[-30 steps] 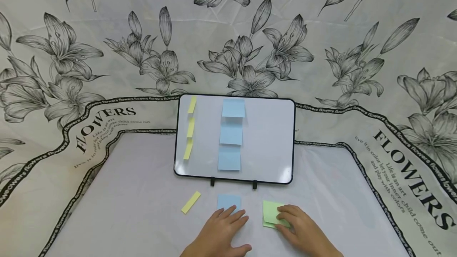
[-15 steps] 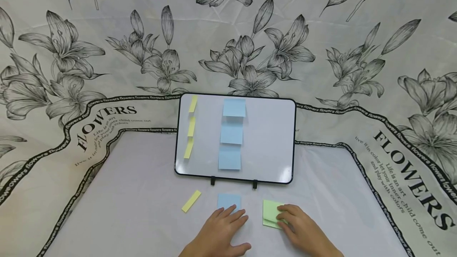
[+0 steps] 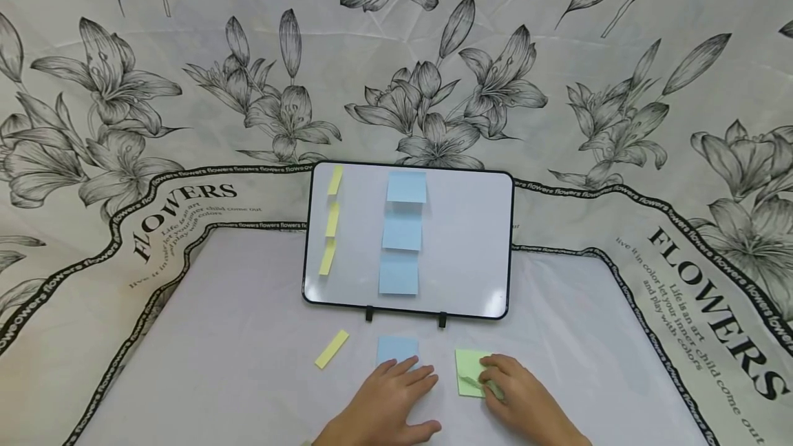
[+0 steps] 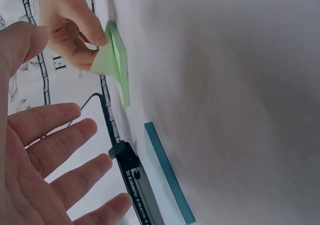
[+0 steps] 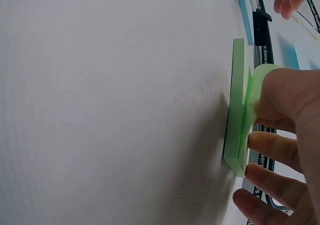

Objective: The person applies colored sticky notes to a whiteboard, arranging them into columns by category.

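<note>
A green sticky note pad [image 3: 469, 363] lies on the white cloth at the right. My right hand [image 3: 526, 398] pinches the lifted near edge of its top sheet between thumb and fingers; the right wrist view shows this sheet [image 5: 257, 87] bending up off the thick pad [image 5: 235, 115]. My left hand [image 3: 390, 401] is spread with fingers apart, above the near part of a blue sticky note pad [image 3: 396, 349], which it partly hides. In the left wrist view that blue pad [image 4: 170, 175] lies apart from the fingers, and the left hand holds nothing.
A whiteboard [image 3: 464, 246] with a black frame stands behind the pads on small black feet [image 3: 442, 320]. It bears three yellow strips [image 3: 332, 219] and three blue notes [image 3: 401, 231] in columns. A narrow yellow pad [image 3: 332, 349] lies at the left. Flower-printed cloth [image 3: 434, 88] hangs behind.
The right thumb and fingers have bent the green top sheet up further from its near edge. My left hand has shifted slightly to the right, still spread.
</note>
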